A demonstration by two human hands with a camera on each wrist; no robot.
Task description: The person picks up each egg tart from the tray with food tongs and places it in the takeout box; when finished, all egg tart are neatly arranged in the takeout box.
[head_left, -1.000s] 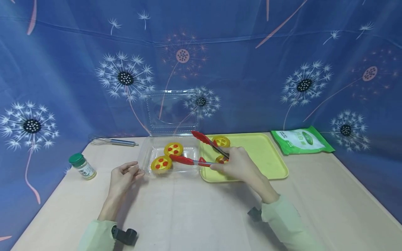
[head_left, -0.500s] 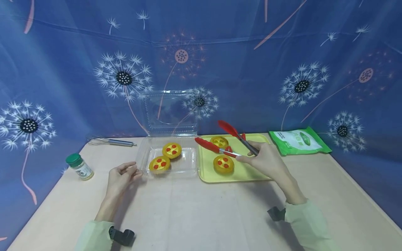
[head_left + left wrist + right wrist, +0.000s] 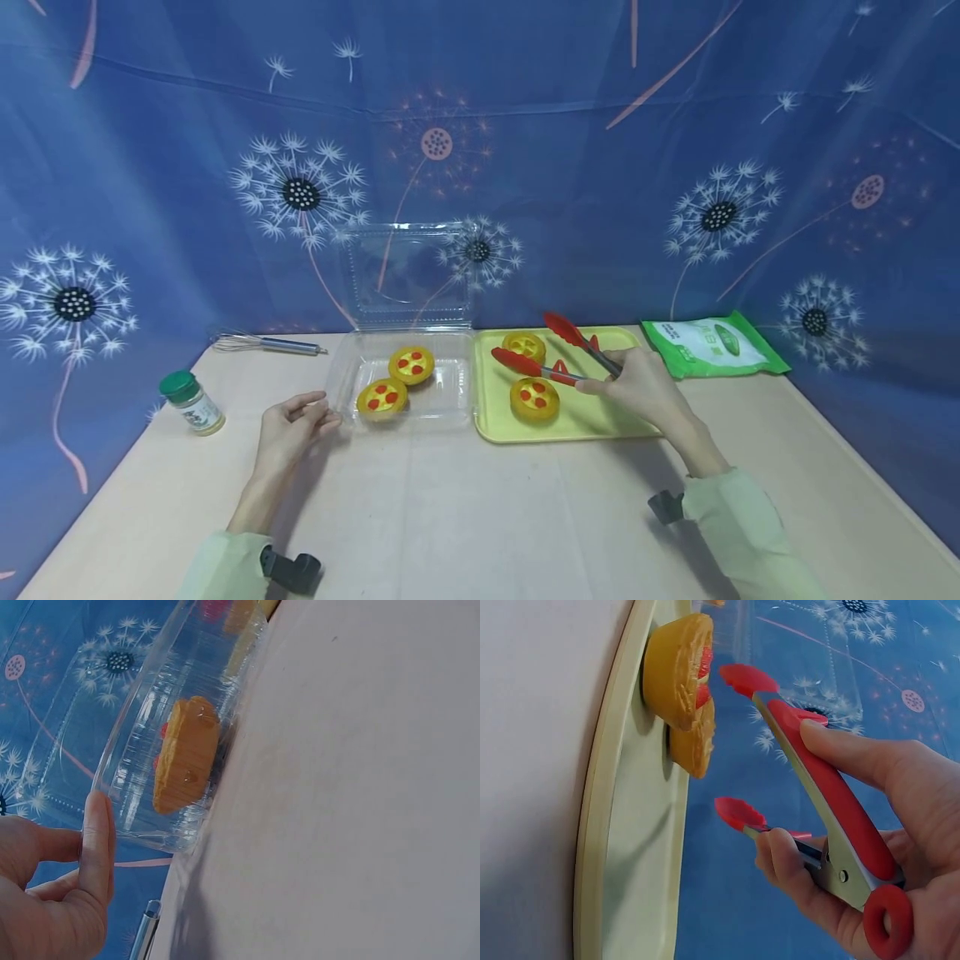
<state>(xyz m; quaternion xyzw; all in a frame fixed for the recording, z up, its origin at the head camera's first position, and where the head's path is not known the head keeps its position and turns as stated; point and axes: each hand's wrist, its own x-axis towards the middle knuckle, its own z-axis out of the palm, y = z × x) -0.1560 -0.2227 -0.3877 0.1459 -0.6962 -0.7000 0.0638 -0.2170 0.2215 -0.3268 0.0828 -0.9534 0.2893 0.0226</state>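
Note:
In the head view my left hand [image 3: 288, 437] is at the left edge of a clear hinged plastic container [image 3: 453, 387]; its fingers pinch the rim near the front corner. The container's lid [image 3: 408, 275] stands up. Inside sit two yellow tarts with red pieces, one at the back [image 3: 412, 365] and one at the front [image 3: 382, 398]. My right hand [image 3: 648, 387] grips red-tipped tongs [image 3: 821, 784], spread apart with nothing between their tips. They hover over a yellow tray [image 3: 600, 421], above and beside a front tart [image 3: 535, 399] and a rear tart [image 3: 523, 346].
A whisk [image 3: 270, 343] lies at the back left. Nearer on that side stands a green-capped jar [image 3: 192, 403]. A green and white packet [image 3: 715, 345] lies behind the tray's right side. A blue dandelion-print curtain [image 3: 570, 183] surrounds the table.
My right hand has drawn the tongs right, from the container to over the tray, uncovering the front tart there. The left hand stays at the container's edge.

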